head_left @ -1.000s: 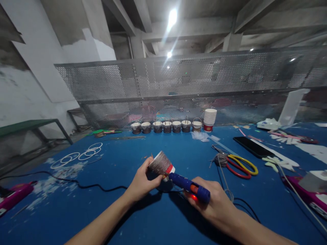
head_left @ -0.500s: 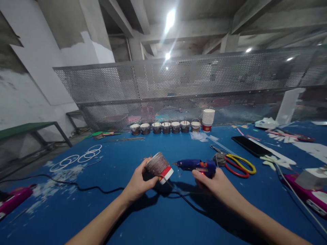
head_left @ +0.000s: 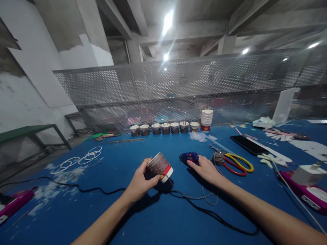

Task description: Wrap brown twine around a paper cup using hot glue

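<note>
My left hand (head_left: 141, 180) is closed around a paper cup (head_left: 159, 165), which is tilted on its side. Grey-brown cord is wrapped around most of the cup, leaving a red and white band bare at one end. A loose strand trails from it toward the right. My right hand (head_left: 204, 170) grips a blue hot glue gun (head_left: 188, 158) low over the table, its nozzle turned away to the left. To the right of that hand lie a ball of grey cord (head_left: 218, 158) and scissors with red and yellow handles (head_left: 238, 164).
Several wrapped cups (head_left: 166, 128) stand in a row at the back, beside a stack of paper cups (head_left: 206, 119). White rings (head_left: 89, 155) lie left. A phone (head_left: 249, 145) and a magenta power strip (head_left: 304, 194) are at right. Black cable (head_left: 217, 216) crosses the blue table (head_left: 143, 224).
My right hand has moved the glue gun away from the cup, farther back and lower, and its nozzle has swung round. My left hand still holds the cup in nearly the same place.
</note>
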`<state>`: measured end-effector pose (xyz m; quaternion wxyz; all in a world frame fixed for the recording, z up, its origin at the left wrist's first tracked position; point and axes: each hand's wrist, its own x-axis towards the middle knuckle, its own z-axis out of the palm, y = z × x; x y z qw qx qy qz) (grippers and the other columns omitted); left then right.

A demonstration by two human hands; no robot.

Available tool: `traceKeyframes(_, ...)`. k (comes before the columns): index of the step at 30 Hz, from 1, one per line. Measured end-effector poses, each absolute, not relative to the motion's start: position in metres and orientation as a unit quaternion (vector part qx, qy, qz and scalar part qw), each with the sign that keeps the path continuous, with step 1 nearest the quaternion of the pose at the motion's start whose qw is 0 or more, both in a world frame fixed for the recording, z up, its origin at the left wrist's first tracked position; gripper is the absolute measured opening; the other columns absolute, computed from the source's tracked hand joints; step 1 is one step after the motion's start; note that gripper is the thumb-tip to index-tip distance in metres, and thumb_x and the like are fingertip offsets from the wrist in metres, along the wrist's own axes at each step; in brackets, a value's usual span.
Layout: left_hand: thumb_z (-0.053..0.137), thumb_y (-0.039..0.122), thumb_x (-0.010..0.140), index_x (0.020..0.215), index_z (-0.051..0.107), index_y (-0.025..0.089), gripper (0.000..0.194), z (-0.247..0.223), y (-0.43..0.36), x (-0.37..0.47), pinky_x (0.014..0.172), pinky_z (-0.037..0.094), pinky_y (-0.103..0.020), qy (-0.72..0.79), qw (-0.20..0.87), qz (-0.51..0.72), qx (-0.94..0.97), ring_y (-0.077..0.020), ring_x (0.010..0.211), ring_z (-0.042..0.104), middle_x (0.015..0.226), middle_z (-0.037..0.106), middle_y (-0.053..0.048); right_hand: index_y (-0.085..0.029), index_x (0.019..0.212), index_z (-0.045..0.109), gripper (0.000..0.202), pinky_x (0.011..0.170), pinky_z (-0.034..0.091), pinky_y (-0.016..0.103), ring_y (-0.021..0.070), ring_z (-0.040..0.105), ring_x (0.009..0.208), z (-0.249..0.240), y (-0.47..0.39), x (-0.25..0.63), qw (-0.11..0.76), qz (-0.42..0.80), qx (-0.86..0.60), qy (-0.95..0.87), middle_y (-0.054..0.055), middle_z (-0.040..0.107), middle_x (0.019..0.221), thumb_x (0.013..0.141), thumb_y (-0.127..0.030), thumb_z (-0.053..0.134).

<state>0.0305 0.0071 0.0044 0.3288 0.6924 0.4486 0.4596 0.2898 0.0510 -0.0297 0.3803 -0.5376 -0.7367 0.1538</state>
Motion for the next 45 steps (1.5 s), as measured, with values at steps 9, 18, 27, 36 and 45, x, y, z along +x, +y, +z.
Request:
traceKeyframes(9, 0.062, 0.029, 0.075, 0.084, 0.049, 0.021, 0.017, -0.004, 0.002, 0.038, 0.071, 0.045, -0.028, 0.477, 0.212, 0.457, 0.721, -0.016, 0.075, 0.055, 0.08, 0.053, 0.001, -0.019, 0.09, 0.057, 0.018, 0.077, 0.049, 0.034, 0.0194, 0.059, 0.084, 0.012, -0.006, 0.275, 0.542, 0.251, -0.425, -0.681, 0.006, 0.062, 0.09, 0.084, -0.036, 0.054)
traceKeyframes(18, 0.058, 0.024, 0.076, 0.077, 0.046, 0.022, 0.013, 0.0, -0.01, 0.044, 0.071, 0.042, -0.032, 0.46, 0.032, 0.482, 0.745, -0.0192, 0.075, 0.051, 0.076, 0.053, 0.0, -0.021, 0.089, 0.042, 0.022, 0.044, 0.032, 0.018, 0.0069, 0.044, 0.044, 0.004, -0.014, 0.215, 0.412, 0.55, -0.413, -0.598, -0.007, 0.055, 0.06, 0.077, -0.022, 0.06)
traceKeyframes(27, 0.059, 0.033, 0.073, 0.074, 0.045, 0.021, 0.019, 0.003, -0.008, 0.05, 0.065, 0.038, -0.028, 0.548, 0.185, 0.391, 0.716, -0.0169, 0.071, 0.05, 0.073, 0.05, 0.002, -0.018, 0.076, 0.065, 0.011, 0.059, 0.039, 0.024, 0.0125, 0.053, 0.061, -0.007, -0.008, 0.231, 0.452, 0.187, -0.404, -0.773, 0.001, 0.061, 0.069, 0.085, -0.019, 0.058)
traceKeyframes(36, 0.059, 0.028, 0.068, 0.071, 0.044, 0.02, 0.017, 0.007, -0.01, 0.054, 0.056, 0.033, -0.023, 0.55, 0.292, 0.358, 0.696, -0.0115, 0.061, 0.042, 0.064, 0.042, 0.007, -0.018, 0.075, 0.066, 0.012, 0.057, 0.039, 0.022, 0.0124, 0.056, 0.059, -0.012, -0.005, 0.234, 0.457, 0.107, -0.412, -0.781, 0.001, 0.063, 0.068, 0.084, -0.018, 0.058)
traceKeyframes(45, 0.061, 0.029, 0.068, 0.075, 0.047, 0.02, 0.018, 0.008, -0.01, 0.051, 0.056, 0.034, -0.023, 0.531, 0.347, 0.357, 0.686, -0.0112, 0.061, 0.041, 0.065, 0.043, 0.006, -0.018, 0.073, 0.066, 0.01, 0.055, 0.037, 0.022, 0.0114, 0.053, 0.056, -0.009, -0.007, 0.235, 0.446, 0.132, -0.437, -0.77, -0.001, 0.062, 0.065, 0.082, -0.017, 0.062)
